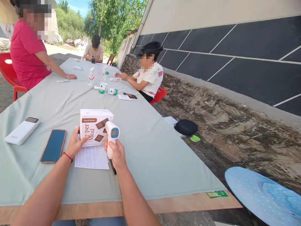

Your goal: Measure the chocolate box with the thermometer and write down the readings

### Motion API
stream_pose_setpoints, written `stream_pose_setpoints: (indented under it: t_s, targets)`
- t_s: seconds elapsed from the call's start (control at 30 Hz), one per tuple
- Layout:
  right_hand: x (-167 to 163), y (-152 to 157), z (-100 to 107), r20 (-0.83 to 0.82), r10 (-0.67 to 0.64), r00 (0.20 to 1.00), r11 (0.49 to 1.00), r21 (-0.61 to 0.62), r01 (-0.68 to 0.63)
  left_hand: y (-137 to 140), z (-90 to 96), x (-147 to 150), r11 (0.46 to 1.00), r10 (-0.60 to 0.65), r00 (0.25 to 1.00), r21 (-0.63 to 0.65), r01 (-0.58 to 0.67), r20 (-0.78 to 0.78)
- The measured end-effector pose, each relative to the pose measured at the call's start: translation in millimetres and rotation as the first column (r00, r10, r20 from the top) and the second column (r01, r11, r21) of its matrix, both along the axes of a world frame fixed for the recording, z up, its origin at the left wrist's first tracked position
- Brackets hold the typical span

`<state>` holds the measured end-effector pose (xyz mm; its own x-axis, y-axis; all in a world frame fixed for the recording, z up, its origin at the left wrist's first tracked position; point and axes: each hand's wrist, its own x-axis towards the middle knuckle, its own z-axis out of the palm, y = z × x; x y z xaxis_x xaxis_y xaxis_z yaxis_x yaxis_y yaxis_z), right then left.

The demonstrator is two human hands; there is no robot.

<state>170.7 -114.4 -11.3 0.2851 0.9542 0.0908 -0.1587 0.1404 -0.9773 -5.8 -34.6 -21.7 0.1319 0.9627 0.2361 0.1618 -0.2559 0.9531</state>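
My left hand (76,142) grips the left side of a white and brown food box (90,125), which stands upright with "NutriMotion" printed on its face. In my right hand (118,154) is a white infrared thermometer (109,151) with a blue-rimmed screen towards me, held by its handle in front of the box's right side. A handwritten sheet of paper (90,159) lies below the box. Beside it a black pen (113,168) is partly hidden by my right hand. A phone (53,146) in a brown case rests to the left of my left hand.
A white power bank (23,131) lies at the left. Farther up the table stand water bottles (102,85), near another power bank (124,97) and a dark phone (130,95). Three people sit around the far part. A blue hat (258,191) is beyond the table's right edge.
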Motion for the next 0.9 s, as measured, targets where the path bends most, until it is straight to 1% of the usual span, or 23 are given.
stream_pose_setpoints:
  t_s: [0.03, 0.1, 0.17, 0.23, 0.33, 0.43, 0.53, 0.6, 0.63, 0.67, 0.73, 0.77, 0.8, 0.83, 0.9]
  targets:
    - [4.1, -1.4, 1.8, 0.021, -0.023, 1.000, 1.000, -0.012, 0.023, -0.4, 2.2, -0.4, 1.000, -0.010, 1.000, 0.005, 0.010, -0.017]
    - [15.2, -6.0, 5.8, 0.082, -0.080, 0.993, 0.996, -0.039, 0.083, 0.3, 7.3, -1.0, 1.000, 0.017, 0.999, 0.017, -0.017, -0.032]
    - [28.8, -12.9, 8.6, 0.141, -0.130, 0.981, 0.989, -0.058, 0.139, 5.1, 13.8, -0.9, 0.995, 0.099, 0.995, 0.030, -0.098, -0.006]
    - [42.1, -21.0, 8.3, 0.167, -0.169, 0.971, 0.981, -0.064, 0.181, 16.2, 21.8, 0.0, 0.984, 0.175, 0.984, 0.034, -0.177, 0.035]
    - [55.7, -31.9, 1.3, 0.131, -0.215, 0.968, 0.974, -0.046, 0.223, 44.8, 34.2, 2.0, 0.970, 0.241, 0.968, 0.018, -0.243, 0.066]
    - [59.0, -37.2, -9.3, 0.078, -0.233, 0.969, 0.972, -0.020, 0.236, 79.3, 40.4, 1.6, 0.963, 0.271, 0.962, -0.017, -0.271, 0.021]
    - [57.0, -36.9, -15.7, 0.062, -0.242, 0.968, 0.970, -0.019, 0.244, 107.2, 36.8, -2.7, 0.959, 0.282, 0.957, -0.008, -0.283, -0.073]
    - [55.6, -35.7, -16.6, 0.069, -0.233, 0.970, 0.972, -0.024, 0.235, 118.1, 31.8, -6.0, 0.961, 0.274, 0.954, 0.002, -0.275, -0.121]
    - [55.1, -35.3, -16.3, 0.074, -0.226, 0.971, 0.973, -0.023, 0.228, 120.8, 29.7, -7.0, 0.951, 0.307, 0.941, 0.004, -0.309, -0.143]
    - [54.8, -35.0, -15.7, 0.079, -0.220, 0.972, 0.975, -0.020, 0.222, 121.5, 28.3, -7.3, 0.929, 0.367, 0.916, 0.003, -0.371, -0.163]
    - [54.0, -34.9, -14.2, 0.087, -0.221, 0.971, 0.975, -0.013, 0.223, 117.3, 27.9, -5.7, 0.850, 0.516, 0.834, -0.007, -0.527, -0.194]
    - [53.6, -34.9, -13.6, 0.092, -0.224, 0.970, 0.974, -0.010, 0.226, 112.3, 28.6, -4.1, 0.813, 0.568, 0.797, -0.010, -0.582, -0.207]
    - [53.1, -34.8, -13.1, 0.098, -0.226, 0.969, 0.974, -0.008, 0.227, 105.4, 29.4, -2.1, 0.798, 0.588, 0.780, -0.005, -0.603, -0.212]
    - [52.5, -34.7, -12.8, 0.104, -0.226, 0.969, 0.974, -0.005, 0.227, 96.8, 30.1, -0.1, 0.806, 0.580, 0.787, 0.012, -0.591, -0.211]
    - [51.2, -34.2, -13.3, 0.125, -0.228, 0.966, 0.973, 0.003, 0.229, 75.0, 29.6, 3.3, 0.856, 0.516, 0.833, 0.069, -0.513, -0.199]
